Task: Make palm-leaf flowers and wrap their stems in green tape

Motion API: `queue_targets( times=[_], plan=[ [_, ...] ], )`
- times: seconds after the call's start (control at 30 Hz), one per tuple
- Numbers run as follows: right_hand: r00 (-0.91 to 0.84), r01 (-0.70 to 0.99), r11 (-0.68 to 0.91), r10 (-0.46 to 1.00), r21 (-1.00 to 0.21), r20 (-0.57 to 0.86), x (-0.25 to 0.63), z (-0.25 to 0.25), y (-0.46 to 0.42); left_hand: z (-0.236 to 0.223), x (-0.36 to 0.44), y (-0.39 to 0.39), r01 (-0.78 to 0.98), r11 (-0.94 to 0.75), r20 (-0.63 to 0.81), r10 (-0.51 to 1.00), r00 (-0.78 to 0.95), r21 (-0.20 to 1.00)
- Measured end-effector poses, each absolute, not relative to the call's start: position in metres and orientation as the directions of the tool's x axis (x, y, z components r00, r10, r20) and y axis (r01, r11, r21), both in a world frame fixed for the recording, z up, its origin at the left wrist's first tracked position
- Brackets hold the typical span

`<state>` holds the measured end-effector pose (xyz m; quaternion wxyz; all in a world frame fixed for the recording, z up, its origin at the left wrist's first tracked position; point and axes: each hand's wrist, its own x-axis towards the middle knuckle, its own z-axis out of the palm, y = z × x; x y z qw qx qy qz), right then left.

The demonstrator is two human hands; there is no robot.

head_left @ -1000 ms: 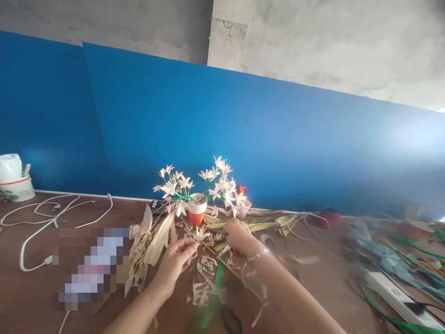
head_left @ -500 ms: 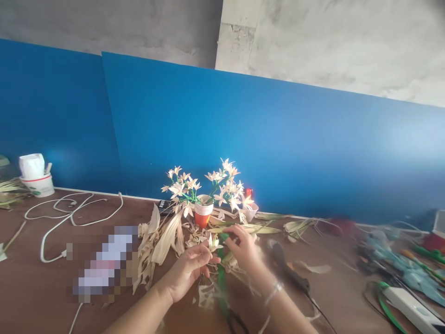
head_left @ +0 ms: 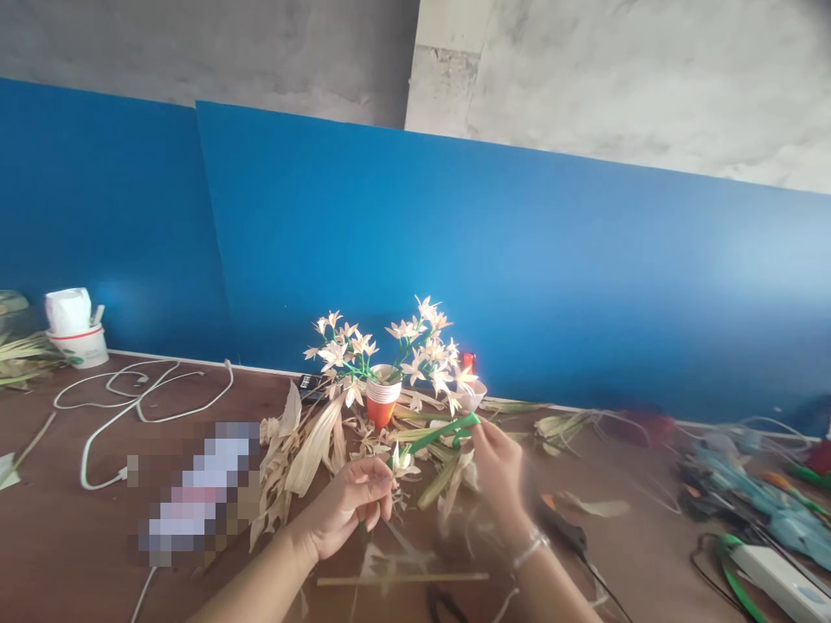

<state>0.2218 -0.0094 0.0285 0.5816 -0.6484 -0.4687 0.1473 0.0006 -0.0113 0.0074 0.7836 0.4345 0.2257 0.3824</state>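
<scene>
"Start me at the far left."

"A white tub [head_left: 81, 348] sits at the back of the tabletop [head_left: 58, 536], against the blue panel [head_left: 454, 260]. Nearer me, a white cable [head_left: 82, 465] lies in loops; right of it, a pixelated patch I can't read."

"Next?"

"Dry husks [head_left: 315, 446] in a loose heap, then my left hand [head_left: 351, 506]. Its thumb and fingertips are pinched together on the flower [head_left: 403, 463], low down, with the pale petals just past the fingers."

"And behind that?"

"The cup [head_left: 383, 407], red below and white at the rim, standing upright, with pale flowers [head_left: 334, 353] on green stems leaning out to both sides."

"Where's the green strip [head_left: 445, 432]?"

"Stretched between my hands, above the husks. It slants up from beside the flower to my right hand [head_left: 501, 467], whose thumb and finger pinch its far end. I can't tell if it's wrapped round the stem."

"Anything past the right hand?"

"A small white bowl [head_left: 473, 398] just behind it. Beside the wrist I get a dark tool [head_left: 563, 526], blurred, and at far right a white power strip [head_left: 776, 571]."
</scene>
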Motion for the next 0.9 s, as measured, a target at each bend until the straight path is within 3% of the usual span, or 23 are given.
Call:
queue_targets(
  times=[0.13, 0.23, 0.3, 0.33, 0.4, 0.43, 0.5, 0.57, 0.67, 0.8, 0.9],
  plan=[
    [0.470, 0.573, -0.063, 0.842, -0.817, 0.265, 0.247, 0.035, -0.003, 0.009, -0.001, -0.010, -0.303, 0.158, 0.002, 0.885, 0.466, 0.940],
    [0.418, 0.662, -0.112, 0.876, -0.741, 0.241, 0.257, 0.042, -0.005, 0.011, -0.001, -0.012, -0.039, -0.151, 0.154, 0.898, 0.413, 0.988],
    [0.386, 0.754, -0.134, 0.883, -0.644, 0.268, 0.256, 0.051, -0.012, 0.011, 0.000, -0.016, 0.144, -0.352, 0.261, 0.863, 0.433, 0.925],
    [0.341, 0.831, -0.142, 0.894, -0.537, 0.290, 0.253, 0.057, -0.017, 0.011, 0.000, -0.018, 0.214, -0.418, 0.291, 0.845, 0.449, 0.883],
    [0.227, 0.931, -0.102, 0.913, -0.350, 0.340, 0.243, 0.070, -0.027, 0.010, 0.001, -0.023, 0.296, -0.504, 0.325, 0.810, 0.489, 0.811],
    [0.173, 0.947, -0.051, 0.914, -0.316, 0.368, 0.238, 0.077, -0.031, 0.010, 0.001, -0.025, 0.314, -0.537, 0.336, 0.790, 0.513, 0.783],
    [0.073, 0.900, 0.106, 0.919, -0.422, 0.387, 0.225, 0.085, -0.037, 0.010, 0.001, -0.030, 0.313, -0.589, 0.359, 0.749, 0.557, 0.745],
    [-0.008, 0.733, 0.213, 0.953, -0.646, 0.304, 0.212, 0.084, -0.038, 0.012, 0.001, -0.033, 0.284, -0.617, 0.374, 0.716, 0.590, 0.734],
    [-0.180, 0.463, 0.204, 0.975, -0.863, 0.133, 0.194, 0.070, -0.034, 0.016, 0.000, -0.036, 0.231, -0.629, 0.381, 0.679, 0.627, 0.742],
    [-0.299, 0.261, 0.133, 0.953, -0.956, 0.051, 0.178, 0.050, -0.027, 0.016, 0.000, -0.037, 0.148, -0.634, 0.375, 0.612, 0.697, 0.759],
    [-0.326, 0.247, 0.113, 0.945, -0.962, 0.027, 0.177, 0.045, -0.025, 0.015, 0.000, -0.036, 0.154, -0.598, 0.351, 0.637, 0.686, 0.786]
  ],
)
